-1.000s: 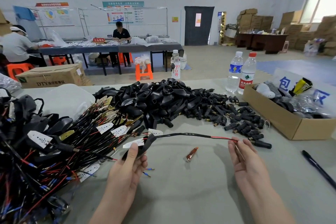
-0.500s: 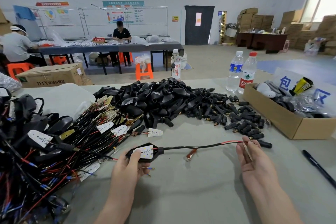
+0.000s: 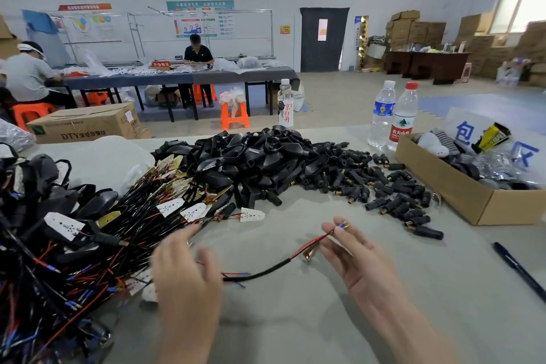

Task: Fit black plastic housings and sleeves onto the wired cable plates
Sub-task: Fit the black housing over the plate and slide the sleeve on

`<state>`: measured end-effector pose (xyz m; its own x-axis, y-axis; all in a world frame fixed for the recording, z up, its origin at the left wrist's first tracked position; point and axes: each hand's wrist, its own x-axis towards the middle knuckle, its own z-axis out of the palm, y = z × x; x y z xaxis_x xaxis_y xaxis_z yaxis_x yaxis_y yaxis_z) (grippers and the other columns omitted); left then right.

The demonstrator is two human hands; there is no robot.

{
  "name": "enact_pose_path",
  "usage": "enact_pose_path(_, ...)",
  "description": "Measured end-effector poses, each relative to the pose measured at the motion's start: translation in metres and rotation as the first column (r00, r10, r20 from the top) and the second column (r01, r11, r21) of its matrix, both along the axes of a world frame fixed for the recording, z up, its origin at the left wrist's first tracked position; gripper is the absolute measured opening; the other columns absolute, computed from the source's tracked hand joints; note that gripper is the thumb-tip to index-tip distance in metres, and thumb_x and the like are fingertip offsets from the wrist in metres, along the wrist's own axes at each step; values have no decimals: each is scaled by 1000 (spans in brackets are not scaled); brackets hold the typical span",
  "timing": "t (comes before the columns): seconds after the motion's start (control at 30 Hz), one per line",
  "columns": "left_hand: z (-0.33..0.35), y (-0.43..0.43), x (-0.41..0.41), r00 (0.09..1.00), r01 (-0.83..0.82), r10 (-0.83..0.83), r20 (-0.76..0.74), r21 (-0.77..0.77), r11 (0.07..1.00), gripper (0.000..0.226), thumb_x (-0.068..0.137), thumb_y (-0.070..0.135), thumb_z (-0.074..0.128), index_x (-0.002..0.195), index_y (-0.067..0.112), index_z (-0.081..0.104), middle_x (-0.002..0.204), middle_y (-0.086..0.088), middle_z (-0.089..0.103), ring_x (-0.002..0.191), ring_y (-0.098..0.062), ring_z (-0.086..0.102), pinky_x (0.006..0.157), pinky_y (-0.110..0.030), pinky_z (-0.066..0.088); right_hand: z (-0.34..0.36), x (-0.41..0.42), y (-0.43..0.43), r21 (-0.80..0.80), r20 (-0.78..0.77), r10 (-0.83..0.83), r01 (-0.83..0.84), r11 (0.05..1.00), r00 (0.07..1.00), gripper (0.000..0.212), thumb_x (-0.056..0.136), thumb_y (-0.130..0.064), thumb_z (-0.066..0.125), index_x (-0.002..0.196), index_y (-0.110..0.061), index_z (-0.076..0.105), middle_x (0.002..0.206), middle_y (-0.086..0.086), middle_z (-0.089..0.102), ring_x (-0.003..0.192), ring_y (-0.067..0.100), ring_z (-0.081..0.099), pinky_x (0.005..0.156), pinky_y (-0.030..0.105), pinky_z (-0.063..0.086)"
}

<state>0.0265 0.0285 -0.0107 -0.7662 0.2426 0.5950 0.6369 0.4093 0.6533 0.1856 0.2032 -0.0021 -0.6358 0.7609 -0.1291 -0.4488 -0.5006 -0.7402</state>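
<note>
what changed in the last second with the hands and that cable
The left hand has opened, fingers spread and blurred. It no longer visibly grips the housing end, which is hidden behind it. The right hand moved left, still pinching the red wire end, so the cable now sags toward the table. The housing pile, sleeves, box and bottles stayed put.

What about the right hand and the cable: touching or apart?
Touching. The head view shows the right hand pinching the cable by its red wires.
</note>
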Motion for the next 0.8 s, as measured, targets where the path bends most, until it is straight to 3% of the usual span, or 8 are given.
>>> enact_pose_path(0.1,-8,22,35,934,332,-340,-113,-82,940,32,92,32,46,110,15,67,101,9,66,95,-15,60,85,-36,45,-3,-11,-19,52,42,102,-104,993,994,39,73,-10,71,110,-1,65,103,20,74,72,19,73,59,25,59)
enact_pose_path(0.17,-14,30,46,880,458,-470,-74,-132,879,25,91,37,51,106,28,68,90,15,70,83,-9,65,76,-31,49,-8,-16,-27,95,65,143,-148,984,988,35,73,-12,73,107,-2,69,103,20,74,78,21,73,63,25,58)
enact_pose_path(0.27,-23,32,42,831,553,-540,135,-88,828,21,96,31,59,111,45,53,78,18,68,69,-9,63,68,-36,54,-15,-18,-29,165,93,167,-181,970,982,17,83,-8,72,99,-7,74,97,16,75,82,22,73,68,24,58)
enact_pose_path(0.4,-25,33,35,838,538,-529,134,-46,842,14,95,22,63,96,35,58,60,9,59,52,-14,51,60,-46,51,-16,-18,-26,258,155,148,-185,948,977,20,90,-10,68,110,-13,70,94,10,75,86,22,74,67,24,57)
enact_pose_path(0.53,-30,34,34,816,557,-541,205,-26,830,11,96,28,56,91,37,52,57,0,53,57,-23,54,63,-49,49,-12,-13,-17,527,268,-112,-48,848,957,25,96,-16,63,116,-31,64,106,-6,72,91,7,68,75,19,52)
enact_pose_path(0.6,-33,34,32,810,555,-533,243,-24,832,15,97,26,54,90,38,50,56,1,53,59,-25,56,66,-50,50,-8,-3,1,742,391,-359,-59,667,848,27,98,-23,59,121,-36,58,119,-15,64,110,2,58,91,18,44)
enact_pose_path(0.7,-35,33,29,803,556,-531,269,-20,831,22,98,22,53,87,40,50,53,6,55,54,-18,56,65,-46,52,-8,22,45,889,458,-758,-227,398,465,39,98,-19,52,137,-24,49,140,0,50,133,19,39,112,36,30)
enact_pose_path(0.8,-34,34,29,772,576,-547,324,10,818,14,96,31,53,83,38,51,51,6,56,50,-15,54,64,-44,52,-15,49,88,771,570,-813,-418,480,119,49,101,-22,45,149,-13,34,154,18,34,141,36,29,117,49,24)
